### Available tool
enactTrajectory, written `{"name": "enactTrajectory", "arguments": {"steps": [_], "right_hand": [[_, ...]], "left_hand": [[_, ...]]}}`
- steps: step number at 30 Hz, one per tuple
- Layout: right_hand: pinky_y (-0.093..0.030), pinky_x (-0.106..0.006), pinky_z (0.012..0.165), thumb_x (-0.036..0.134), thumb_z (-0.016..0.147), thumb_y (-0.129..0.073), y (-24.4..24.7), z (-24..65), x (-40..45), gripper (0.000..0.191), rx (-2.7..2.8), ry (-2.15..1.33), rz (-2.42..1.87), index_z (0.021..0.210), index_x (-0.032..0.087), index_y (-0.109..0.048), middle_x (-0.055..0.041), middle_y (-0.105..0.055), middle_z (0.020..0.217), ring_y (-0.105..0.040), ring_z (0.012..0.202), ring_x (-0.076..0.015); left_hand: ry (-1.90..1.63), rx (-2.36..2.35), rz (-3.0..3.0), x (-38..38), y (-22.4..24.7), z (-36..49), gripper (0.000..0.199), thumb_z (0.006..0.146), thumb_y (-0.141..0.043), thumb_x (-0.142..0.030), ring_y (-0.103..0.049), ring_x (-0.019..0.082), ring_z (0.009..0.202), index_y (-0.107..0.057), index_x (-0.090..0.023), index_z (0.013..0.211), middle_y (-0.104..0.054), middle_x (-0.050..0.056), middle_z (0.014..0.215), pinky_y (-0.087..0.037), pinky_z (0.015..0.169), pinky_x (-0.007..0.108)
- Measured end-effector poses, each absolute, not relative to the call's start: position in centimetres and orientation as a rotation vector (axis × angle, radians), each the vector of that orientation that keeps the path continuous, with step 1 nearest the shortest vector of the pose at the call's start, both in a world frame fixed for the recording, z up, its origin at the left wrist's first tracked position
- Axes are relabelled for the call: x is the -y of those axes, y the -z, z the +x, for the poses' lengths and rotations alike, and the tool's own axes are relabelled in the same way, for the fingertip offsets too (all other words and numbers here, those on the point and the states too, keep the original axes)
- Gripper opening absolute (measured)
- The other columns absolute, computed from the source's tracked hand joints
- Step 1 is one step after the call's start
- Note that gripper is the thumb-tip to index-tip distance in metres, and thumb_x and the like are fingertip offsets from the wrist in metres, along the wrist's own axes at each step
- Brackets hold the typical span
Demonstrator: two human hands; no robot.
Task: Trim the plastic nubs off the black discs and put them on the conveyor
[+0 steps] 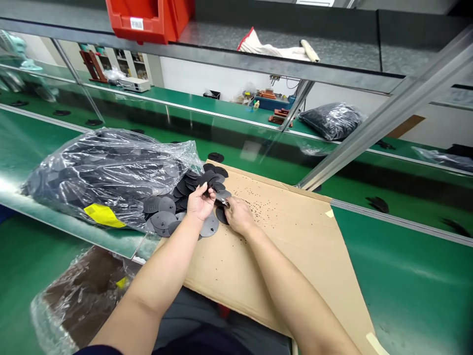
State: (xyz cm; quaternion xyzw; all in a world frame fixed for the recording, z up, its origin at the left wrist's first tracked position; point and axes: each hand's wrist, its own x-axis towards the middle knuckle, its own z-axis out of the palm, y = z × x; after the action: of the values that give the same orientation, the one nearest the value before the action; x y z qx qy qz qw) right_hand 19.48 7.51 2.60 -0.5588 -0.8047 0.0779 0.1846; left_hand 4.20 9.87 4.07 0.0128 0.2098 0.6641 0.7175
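My left hand (200, 203) is closed on a thin black round disc (209, 179), thumb up along its near side. Close on its right, my right hand (239, 215) is closed, its fingertips meeting the edge of the discs. A small shiny bit shows at those fingertips, too little of it to name. Around and under both hands lies a heap of loose black discs (162, 220), some with a small nub in the middle. They spill from the mouth of a clear plastic bag (107, 165) full of such discs. Tiny dark bits (260, 203) are scattered right of my right hand.
A cardboard sheet (295, 256) covers the work surface below my hands. Behind it runs a green conveyor belt (236, 153) carrying several black discs. An overhead shelf bears a red bin (148, 22) and a white glove (269, 49). A plastic-lined box (84, 296) stands lower left.
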Motion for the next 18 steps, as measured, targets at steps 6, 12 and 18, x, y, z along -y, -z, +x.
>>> {"name": "enactTrajectory", "arguments": {"steps": [6,12,18], "right_hand": [[-0.048,-0.035,0.08,0.03,0.084,-0.049,-1.6,22.8,-5.2,0.026,1.642,-0.37,-1.45,0.105,0.018,-0.058,-0.0066,-0.065,0.093,-0.059,0.084,-0.0207],[-0.049,-0.032,0.078,0.029,0.082,-0.055,-1.1,23.9,-3.6,0.019,1.333,-0.563,-1.172,0.099,0.019,-0.056,-0.004,-0.064,0.092,-0.06,0.082,-0.0174],[-0.05,-0.031,0.072,0.026,0.079,-0.059,-1.3,23.4,-2.9,0.018,1.511,-0.594,-1.134,0.095,0.019,-0.059,-0.0032,-0.064,0.084,-0.059,0.073,-0.0164]], "left_hand": [[-1.358,-0.549,0.399,-9.1,-3.3,6.0,0.021,0.065,-0.07,-0.007,-0.064,0.014,0.068,-0.06,-0.014,0.082,-0.065,0.002,0.073,-0.052,0.066,0.028],[-1.186,-0.771,0.683,-7.8,-2.3,8.0,0.04,0.063,-0.08,-0.03,-0.065,0.015,0.067,-0.06,-0.016,0.095,-0.066,0.004,0.078,-0.052,0.064,0.029],[-1.102,-0.822,0.885,-6.7,-2.6,8.6,0.053,0.059,-0.083,-0.032,-0.064,0.017,0.076,-0.063,-0.017,0.106,-0.068,0.006,0.093,-0.053,0.064,0.028]]}}
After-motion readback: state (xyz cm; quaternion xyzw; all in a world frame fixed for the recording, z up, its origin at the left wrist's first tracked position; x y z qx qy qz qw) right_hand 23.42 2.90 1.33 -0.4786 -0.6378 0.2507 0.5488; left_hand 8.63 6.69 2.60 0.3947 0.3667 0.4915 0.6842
